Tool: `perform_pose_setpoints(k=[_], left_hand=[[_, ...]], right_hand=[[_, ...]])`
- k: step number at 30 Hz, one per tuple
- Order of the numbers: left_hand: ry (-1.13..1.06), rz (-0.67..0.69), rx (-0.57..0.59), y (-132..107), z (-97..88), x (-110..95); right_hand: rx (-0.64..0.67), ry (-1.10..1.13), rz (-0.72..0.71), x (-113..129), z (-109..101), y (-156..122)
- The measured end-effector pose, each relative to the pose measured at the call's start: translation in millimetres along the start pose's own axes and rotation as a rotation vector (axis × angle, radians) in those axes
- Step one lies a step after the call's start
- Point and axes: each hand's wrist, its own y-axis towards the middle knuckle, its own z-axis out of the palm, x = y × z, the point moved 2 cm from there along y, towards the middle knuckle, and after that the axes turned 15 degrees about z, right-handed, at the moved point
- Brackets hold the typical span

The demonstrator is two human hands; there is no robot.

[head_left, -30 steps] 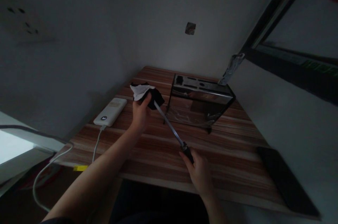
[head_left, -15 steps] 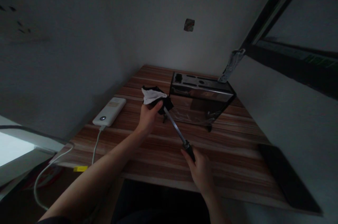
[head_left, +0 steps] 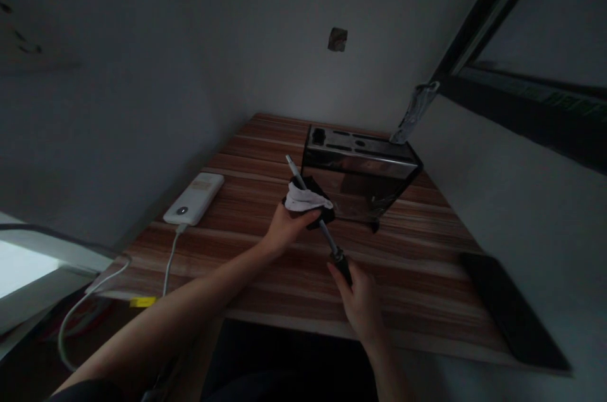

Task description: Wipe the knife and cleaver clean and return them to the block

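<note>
My right hand [head_left: 359, 294] is closed around the black handle of a slim metal rod, which looks like a sharpening steel [head_left: 327, 234]. The rod slants up and to the left, its pale tip pointing away from me. My left hand [head_left: 287, 228] grips a black and white cloth [head_left: 303, 198] around the middle of the rod, thumb on top. The tip sticks out beyond the cloth. Just behind and to the right stands a knife block [head_left: 363, 165] with a slotted metal top and a dark see-through front.
A white power bank [head_left: 194, 200] with a cable plugged in lies at the left of the wood-grain table [head_left: 256, 272]. A dark flat slab [head_left: 512, 310] lies along the right edge. A grey patterned strip [head_left: 413, 112] rises behind the block's right end. Walls border the table.
My left hand and the cloth have slid down the rod toward the handle, moving right and nearer. The rod's tip, covered before, now shows. My right hand has barely moved.
</note>
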Motion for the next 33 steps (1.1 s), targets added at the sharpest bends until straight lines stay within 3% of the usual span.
perform_pose_setpoints(k=[10,15,22,33], left_hand=[[-0.017,-0.178,0.138,-21,19.0,1],[0.007,-0.187,0.242,-31,24.2,4],[-0.007,-0.166,0.26,-38,24.6,13],[0.043,-0.157,0.251,-38,25.1,10]], right_hand=[[-0.001,0.04,0.011,-1,-1,0],[-0.015,0.027,0.02,-2,-1,0],[-0.025,-0.01,0.041,-1,-1,0],[-0.009,0.018,0.029,-3,-2,1]])
